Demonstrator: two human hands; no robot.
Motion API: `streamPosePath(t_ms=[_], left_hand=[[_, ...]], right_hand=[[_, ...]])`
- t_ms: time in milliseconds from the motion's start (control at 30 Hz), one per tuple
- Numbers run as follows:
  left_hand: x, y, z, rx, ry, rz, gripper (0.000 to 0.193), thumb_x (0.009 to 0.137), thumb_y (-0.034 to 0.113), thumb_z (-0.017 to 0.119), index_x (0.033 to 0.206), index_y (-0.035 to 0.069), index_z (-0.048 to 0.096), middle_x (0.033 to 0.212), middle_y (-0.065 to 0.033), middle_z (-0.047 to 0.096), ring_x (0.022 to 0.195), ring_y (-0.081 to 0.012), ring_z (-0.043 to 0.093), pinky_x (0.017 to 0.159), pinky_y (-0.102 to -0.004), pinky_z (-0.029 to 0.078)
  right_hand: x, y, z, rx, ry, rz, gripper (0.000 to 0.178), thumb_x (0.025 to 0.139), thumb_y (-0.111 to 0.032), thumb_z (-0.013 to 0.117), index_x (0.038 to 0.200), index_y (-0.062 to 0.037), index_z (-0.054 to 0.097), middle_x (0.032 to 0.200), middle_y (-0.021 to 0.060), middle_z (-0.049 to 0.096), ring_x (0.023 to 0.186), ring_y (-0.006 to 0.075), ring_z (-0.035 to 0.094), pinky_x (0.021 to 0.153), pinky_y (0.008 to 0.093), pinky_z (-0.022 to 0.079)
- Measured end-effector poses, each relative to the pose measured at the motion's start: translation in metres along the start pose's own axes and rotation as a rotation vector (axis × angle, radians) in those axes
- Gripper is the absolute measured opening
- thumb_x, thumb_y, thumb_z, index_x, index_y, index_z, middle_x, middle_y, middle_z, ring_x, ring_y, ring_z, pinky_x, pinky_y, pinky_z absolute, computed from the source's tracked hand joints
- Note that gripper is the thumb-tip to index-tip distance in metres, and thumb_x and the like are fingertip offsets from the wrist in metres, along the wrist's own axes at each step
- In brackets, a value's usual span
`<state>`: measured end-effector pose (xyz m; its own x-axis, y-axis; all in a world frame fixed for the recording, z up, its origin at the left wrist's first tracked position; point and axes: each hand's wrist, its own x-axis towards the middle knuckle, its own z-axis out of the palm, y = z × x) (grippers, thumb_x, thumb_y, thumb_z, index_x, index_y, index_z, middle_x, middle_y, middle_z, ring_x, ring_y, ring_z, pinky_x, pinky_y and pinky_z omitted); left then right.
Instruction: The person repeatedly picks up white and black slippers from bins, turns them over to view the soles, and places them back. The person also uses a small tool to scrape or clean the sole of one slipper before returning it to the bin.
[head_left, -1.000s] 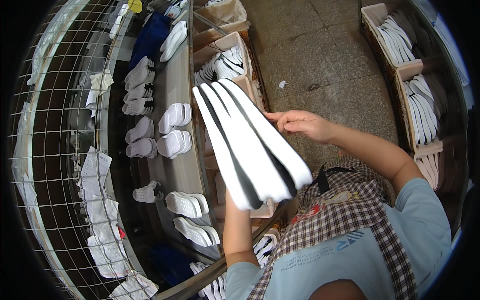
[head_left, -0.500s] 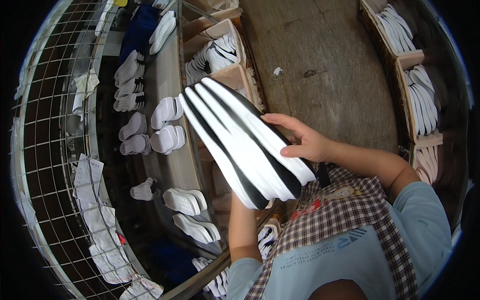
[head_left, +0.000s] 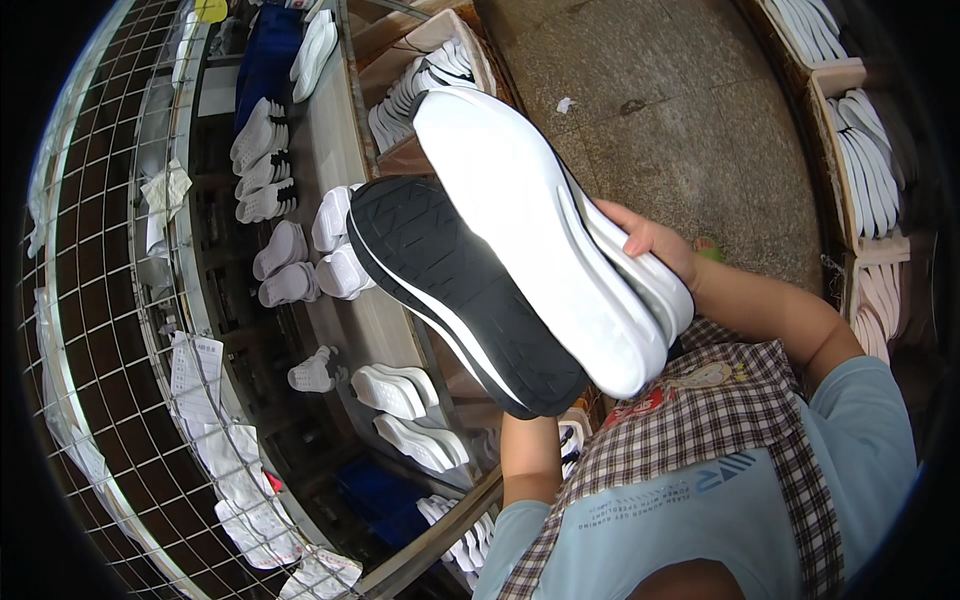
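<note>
Two groups of shoe soles are fanned apart in front of me. My right hand (head_left: 655, 243) grips the right group near its heel end, thumb on the white side wall. The outermost white sole (head_left: 530, 220) of this group turns a broad smooth white face up. Partly beneath it on the left lies a black-bottomed sole (head_left: 445, 265), its grooved tread showing above a white side wall. My left forearm (head_left: 531, 455) reaches up behind the black tread. My left hand and its fingers are hidden by the soles.
Pairs of white soles (head_left: 395, 390) stand along a narrow grey shelf (head_left: 335, 150) at the left. Behind it rises a wire mesh (head_left: 100, 330) with papers. Bins of stacked soles (head_left: 865, 165) line the right side, and another bin (head_left: 440, 85) stands beyond the shelf.
The soles, earlier seen edge-on as a stack, have turned and spread apart, showing a black tread and a white face. My right hand has moved slightly right.
</note>
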<state>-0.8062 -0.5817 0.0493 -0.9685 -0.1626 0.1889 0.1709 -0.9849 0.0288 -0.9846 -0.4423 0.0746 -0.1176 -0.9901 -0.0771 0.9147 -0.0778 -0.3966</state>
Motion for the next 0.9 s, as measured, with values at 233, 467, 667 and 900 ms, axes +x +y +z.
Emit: streamPosePath(t_ms=[233,467,667,900], left_hand=[[0.001,0.002,0.009,-0.047,-0.047,-0.019,0.061,0.090,0.036,0.053,0.134,0.000,0.029,0.127,-0.0163,0.040,0.120,-0.0424,0.041,0.092,-0.0537,0.047],[0.000,0.003,0.040,0.572,0.521,0.227,0.054,0.092,0.033,0.051,0.133,0.002,0.034,0.116,-0.0137,0.046,0.110,-0.0306,0.047,0.086,-0.0475,0.049],[0.000,-0.011,0.037,0.860,1.096,0.261,0.046,0.093,0.027,0.050,0.128,0.002,0.036,0.096,-0.0085,0.052,0.081,-0.0185,0.057,0.062,-0.0329,0.053],[-0.012,0.004,-0.012,0.148,0.241,0.200,0.032,0.095,0.029,0.044,0.115,0.003,0.044,0.088,-0.0064,0.053,0.075,-0.0158,0.056,0.055,-0.0311,0.050]], right_hand=[[0.005,0.012,-0.001,0.445,-0.313,0.040,0.088,0.066,-0.021,0.056,0.144,-0.0087,0.016,0.131,0.0327,0.036,0.112,0.0421,0.051,0.089,0.0521,0.048],[0.006,-0.008,-0.003,0.154,-0.094,0.009,0.085,0.065,-0.021,0.055,0.141,-0.0010,0.022,0.128,0.0265,0.044,0.111,0.0335,0.054,0.089,0.0429,0.050],[0.015,0.016,-0.029,0.008,-0.018,-0.058,0.073,0.068,-0.011,0.049,0.136,0.0055,0.028,0.123,0.0221,0.050,0.110,0.0252,0.056,0.094,0.0354,0.048],[0.013,0.021,-0.040,0.592,-0.230,0.051,0.061,0.073,-0.007,0.046,0.133,0.0004,0.034,0.112,0.0243,0.057,0.092,0.0304,0.065,0.078,0.0410,0.057]])
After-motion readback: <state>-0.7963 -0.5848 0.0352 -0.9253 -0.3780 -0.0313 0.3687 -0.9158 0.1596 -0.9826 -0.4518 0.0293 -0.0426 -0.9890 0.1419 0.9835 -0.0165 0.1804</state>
